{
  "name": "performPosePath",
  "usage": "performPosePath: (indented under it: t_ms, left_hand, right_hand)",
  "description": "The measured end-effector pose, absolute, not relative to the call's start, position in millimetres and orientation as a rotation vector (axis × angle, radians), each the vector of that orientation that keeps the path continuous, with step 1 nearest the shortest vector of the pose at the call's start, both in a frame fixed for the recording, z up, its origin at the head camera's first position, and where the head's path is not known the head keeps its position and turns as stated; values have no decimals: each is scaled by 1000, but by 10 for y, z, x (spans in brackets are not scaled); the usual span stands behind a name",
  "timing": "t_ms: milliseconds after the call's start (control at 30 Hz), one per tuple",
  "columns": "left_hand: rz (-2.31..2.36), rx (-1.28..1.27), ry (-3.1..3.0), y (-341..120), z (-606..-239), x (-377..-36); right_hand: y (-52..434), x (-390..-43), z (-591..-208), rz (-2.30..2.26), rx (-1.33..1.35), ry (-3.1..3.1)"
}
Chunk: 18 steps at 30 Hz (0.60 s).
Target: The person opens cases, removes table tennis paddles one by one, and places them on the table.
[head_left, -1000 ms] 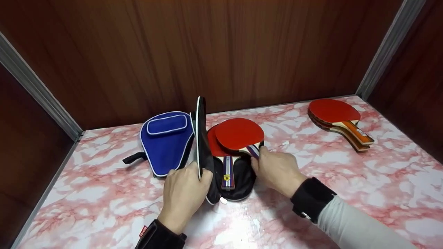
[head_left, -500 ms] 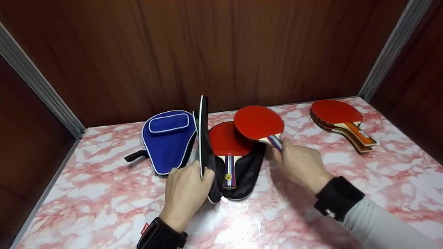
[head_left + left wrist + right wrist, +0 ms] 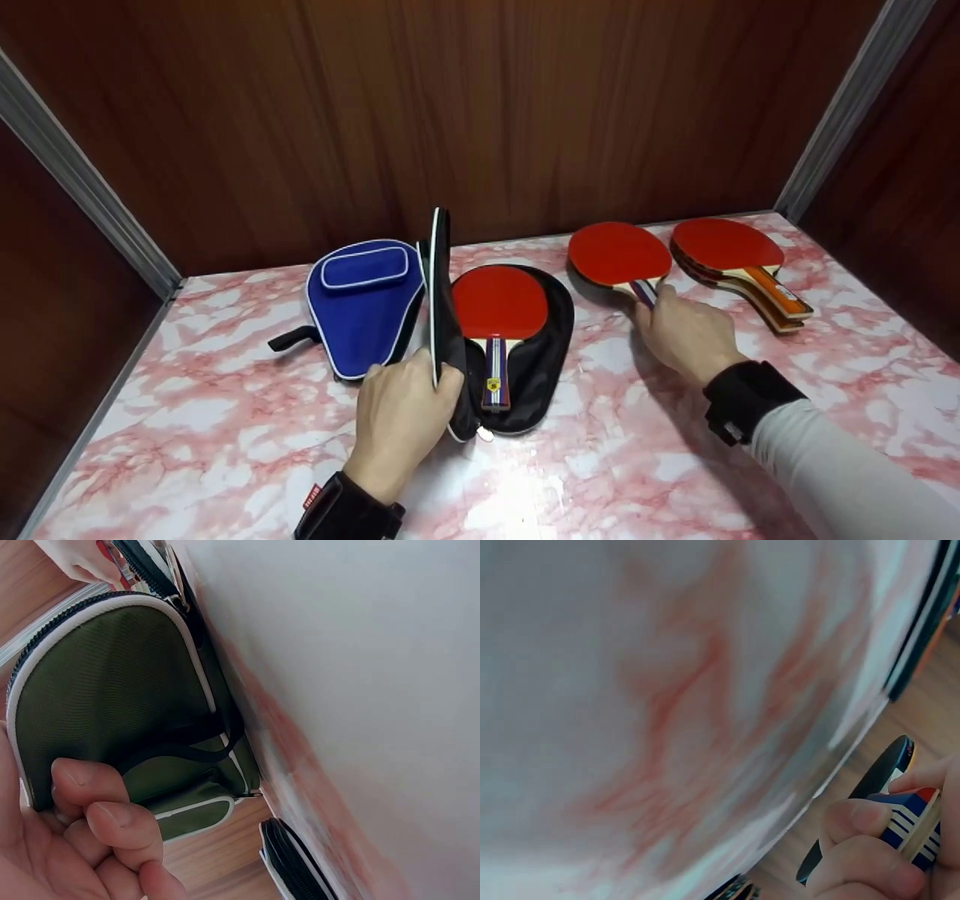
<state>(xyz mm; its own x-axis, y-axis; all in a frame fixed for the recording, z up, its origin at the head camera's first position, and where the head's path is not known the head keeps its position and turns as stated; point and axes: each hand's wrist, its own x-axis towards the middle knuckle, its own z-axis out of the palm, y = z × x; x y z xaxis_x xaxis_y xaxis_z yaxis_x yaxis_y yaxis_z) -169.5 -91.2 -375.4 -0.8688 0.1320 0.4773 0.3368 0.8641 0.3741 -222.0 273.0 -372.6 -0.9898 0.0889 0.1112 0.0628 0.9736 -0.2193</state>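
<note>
My left hand (image 3: pixel 405 416) grips the edge of the raised flap of a paddle case (image 3: pixel 553 337). In the left wrist view the flap's outside (image 3: pixel 112 682) is dark green with white piping and a black strap. Inside the case lies a red table tennis paddle (image 3: pixel 501 304), its striped handle towards me. Right of the case, my right hand (image 3: pixel 690 330) holds another red paddle (image 3: pixel 619 253) by its handle, low over the table. The right wrist view shows thumb and fingers around the blue-and-white striped handle (image 3: pixel 909 821).
A blue paddle case (image 3: pixel 360 315) with a black strap lies left of the raised flap. Two stacked paddles (image 3: pixel 727 246) with orange handles sit at the back right, close to the held paddle. Wooden panels (image 3: pixel 480 112) wall in the marbled table (image 3: pixel 247 427) behind and at both sides.
My right hand has carried its paddle from above the case to the right, beside the stacked paddles, uncovering the paddle in the case. The left hand still holds the flap up.
</note>
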Motion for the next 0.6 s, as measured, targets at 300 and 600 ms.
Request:
performPosePath:
  t_ms: [300, 600]
  left_hand:
    - [-637, -356, -2573, -899, -3754, -1697]
    - [-648, -344, -2582, -909, -3755, -1694]
  right_hand:
    - [2891, -2317, -3784, 289, -154, -3057]
    - [2920, -2374, -3811, 275, -162, -3135]
